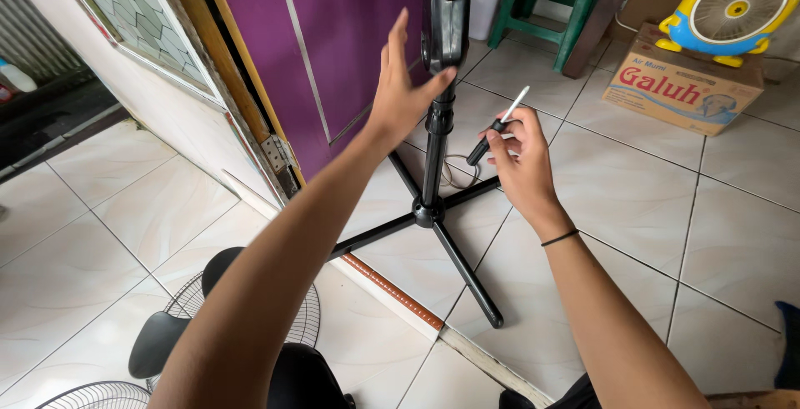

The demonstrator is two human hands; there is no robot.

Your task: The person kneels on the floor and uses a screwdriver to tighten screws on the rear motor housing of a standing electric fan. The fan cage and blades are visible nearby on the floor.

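The left hand (398, 92) is spread wide, fingers apart, its thumb touching the black motor housing (445, 21) at the top of a black fan stand (434, 155). The grip here is loose and wraps nothing. The right hand (521, 163) is pinched around a screwdriver (497, 125) with a black handle and a pale shaft that points up and away, held just right of the stand's pole. A thin black band circles the right wrist.

The stand rises from a cross-shaped base (429, 213) on a white tiled floor (667, 209). Near the left forearm lie wire fan grilles (304, 321) and black fan blades (158, 342). Behind stand a purple door (350, 34), a green stool (554, 9), and a cardboard box (679, 84) carrying a small yellow and blue fan (733, 9).
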